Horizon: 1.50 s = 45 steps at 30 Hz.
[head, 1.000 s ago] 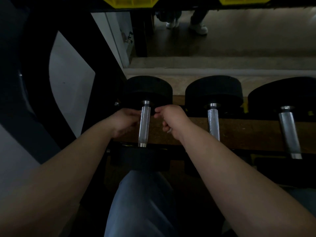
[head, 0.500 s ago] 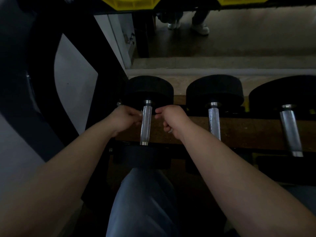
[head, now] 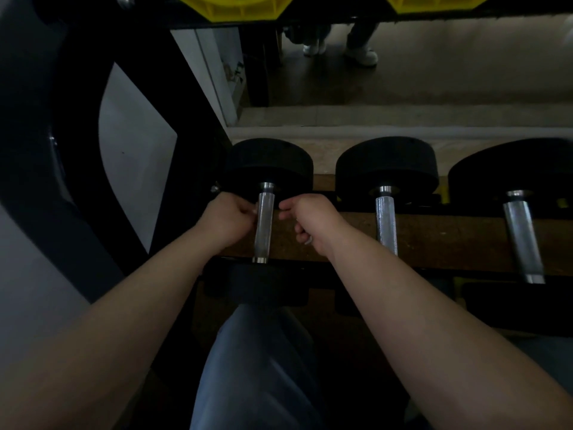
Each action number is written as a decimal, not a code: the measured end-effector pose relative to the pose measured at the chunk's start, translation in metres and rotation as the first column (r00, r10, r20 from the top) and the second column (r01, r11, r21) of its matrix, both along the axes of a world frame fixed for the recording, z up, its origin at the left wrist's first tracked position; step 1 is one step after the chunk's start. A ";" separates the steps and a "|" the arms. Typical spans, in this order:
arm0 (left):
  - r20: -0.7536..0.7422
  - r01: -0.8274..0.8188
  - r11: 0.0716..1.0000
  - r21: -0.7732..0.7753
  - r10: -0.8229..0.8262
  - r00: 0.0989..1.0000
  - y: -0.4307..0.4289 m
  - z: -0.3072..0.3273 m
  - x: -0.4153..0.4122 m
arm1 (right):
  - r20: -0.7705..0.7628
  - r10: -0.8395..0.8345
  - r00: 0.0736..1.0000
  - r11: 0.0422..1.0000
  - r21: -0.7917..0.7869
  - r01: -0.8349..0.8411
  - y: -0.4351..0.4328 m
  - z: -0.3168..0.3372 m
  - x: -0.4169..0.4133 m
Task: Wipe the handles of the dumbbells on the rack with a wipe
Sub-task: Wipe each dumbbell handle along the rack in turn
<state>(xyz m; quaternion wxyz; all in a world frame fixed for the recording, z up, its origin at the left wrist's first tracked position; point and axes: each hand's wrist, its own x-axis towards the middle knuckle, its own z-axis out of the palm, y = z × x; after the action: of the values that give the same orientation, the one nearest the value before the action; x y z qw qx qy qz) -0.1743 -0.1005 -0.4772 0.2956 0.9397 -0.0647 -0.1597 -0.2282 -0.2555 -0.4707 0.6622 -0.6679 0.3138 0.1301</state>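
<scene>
Three dumbbells lie in a row on the rack [head: 434, 240]. The leftmost dumbbell's knurled steel handle [head: 263, 231] runs between black round heads. My left hand [head: 228, 220] sits against the handle's left side with fingers curled, and a small pale bit shows at its fingertips. My right hand [head: 310, 223] is a fist just right of the handle, not touching it, with a white scrap of the wipe [head: 307, 240] peeking from under its fingers. The dim light hides most of the wipe.
The middle dumbbell's handle [head: 386, 221] and the right dumbbell's handle [head: 522, 237] lie bare. A black rack upright [head: 173, 150] stands at the left. Yellow plates [head: 238, 7] sit on the shelf above. My knee [head: 257, 361] is below the rack. A person's shoes [head: 361, 54] are beyond.
My left hand has closed in from beside the handle until its fingertips touch the handle's left side. The right hand has stayed about where it was.
</scene>
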 end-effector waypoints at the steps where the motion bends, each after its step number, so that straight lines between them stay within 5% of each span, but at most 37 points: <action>1: -0.061 0.030 0.999 0.038 -0.028 0.998 0.005 0.002 -0.006 | 0.001 0.007 1.000 1.000 0.000 -0.007 0.001 0.000 -0.001; 5: -0.197 0.057 0.991 0.120 -0.032 0.980 0.010 0.001 -0.017 | -0.018 0.069 0.997 0.998 0.000 -0.069 0.005 -0.001 -0.003; 12: -0.028 -0.177 0.943 -0.281 0.176 0.984 0.005 -0.006 0.003 | -0.033 0.022 0.999 0.999 0.030 -0.022 0.002 -0.001 0.000; 18: -0.054 0.143 0.989 -0.030 -0.144 0.988 0.029 0.005 -0.026 | -0.024 0.069 0.997 0.998 0.017 -0.069 0.006 -0.002 -0.001; 21: 0.055 0.192 0.979 0.073 -0.197 0.979 0.024 0.005 -0.020 | -0.020 0.082 0.996 0.997 -0.007 -0.082 0.009 0.000 -0.002; 28: 0.222 0.092 0.985 -0.143 -0.059 0.973 0.001 0.000 0.010 | -0.008 0.041 0.999 0.998 -0.044 -0.042 0.007 0.006 -0.004; 34: -0.069 0.540 0.842 -0.010 -0.539 0.839 0.035 0.004 -0.007 | 0.004 0.122 0.992 0.990 -0.068 -0.122 0.009 0.005 -0.007; 37: 0.118 0.544 0.832 0.106 -0.554 0.824 0.023 0.004 -0.005 | 0.029 0.115 0.993 0.990 -0.084 -0.113 0.010 0.007 -0.007; 41: 0.465 0.371 0.923 0.105 -0.376 0.801 -0.005 0.000 0.000 | 0.049 0.023 0.999 0.996 -0.091 -0.019 0.006 0.006 -0.005; 45: 0.443 0.365 0.918 0.153 -0.394 0.805 -0.007 0.004 -0.005 | 0.143 0.043 0.989 0.982 -0.189 -0.015 0.005 -0.004 -0.006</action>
<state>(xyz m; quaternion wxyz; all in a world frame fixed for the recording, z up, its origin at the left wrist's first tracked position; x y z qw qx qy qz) -0.1789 -0.1077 -0.4735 0.2050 0.9266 -0.3151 0.0125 -0.2340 -0.2510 -0.4747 0.6157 -0.7395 0.2653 0.0602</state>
